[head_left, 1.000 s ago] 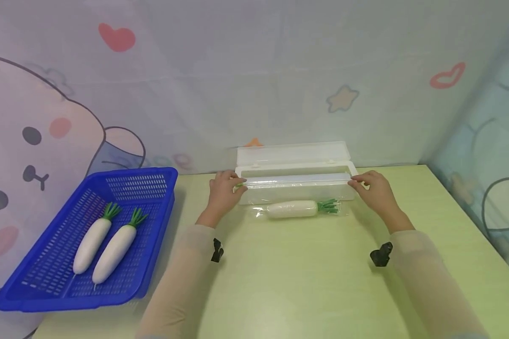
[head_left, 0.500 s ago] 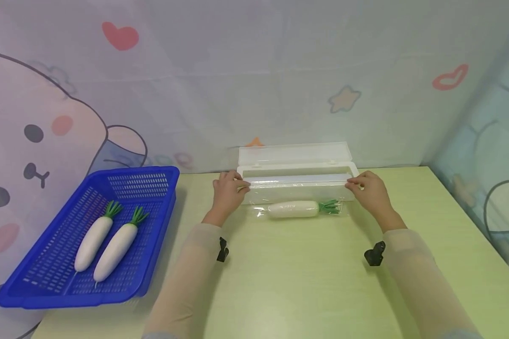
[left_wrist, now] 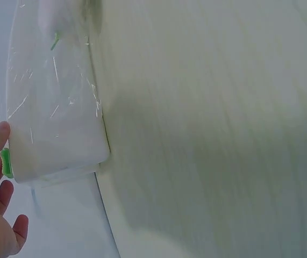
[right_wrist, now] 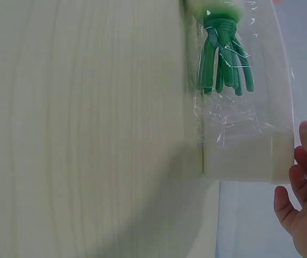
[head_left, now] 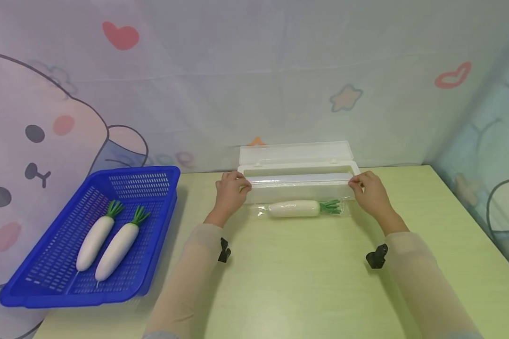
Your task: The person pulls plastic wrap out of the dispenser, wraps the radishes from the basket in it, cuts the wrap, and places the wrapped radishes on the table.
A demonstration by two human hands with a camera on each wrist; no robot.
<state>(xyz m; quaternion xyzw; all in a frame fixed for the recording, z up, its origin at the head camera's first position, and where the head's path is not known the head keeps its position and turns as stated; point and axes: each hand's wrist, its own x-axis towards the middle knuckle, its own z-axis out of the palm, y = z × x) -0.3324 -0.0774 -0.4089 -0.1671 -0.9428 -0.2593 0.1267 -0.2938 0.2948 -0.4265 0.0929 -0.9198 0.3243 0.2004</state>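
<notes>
An opened white cling film box [head_left: 299, 193] stands near the back edge of the table, its lid [head_left: 296, 151] tipped back. Film lies over its front and over a white radish [head_left: 294, 208] with green leaves, in front of the box. My left hand [head_left: 230, 192] pinches the box's left front edge between thumb and fingers; beside them a green slider [left_wrist: 6, 163] shows in the left wrist view. At the opposite end, my right hand [head_left: 371, 192] pinches the front edge. In the right wrist view the radish's leaves [right_wrist: 226, 59] lie under the crinkled film.
To the left stands a blue plastic basket [head_left: 159, 254] with two white radishes [head_left: 118, 252] in it. A printed cloth [head_left: 237, 84] hangs right behind the table [head_left: 301, 282]. A black wrist camera [head_left: 376, 256] juts from the right sleeve.
Both hands stay at the ends of the box with only slight shifts. The view has moved a little; the radish and basket lie as before.
</notes>
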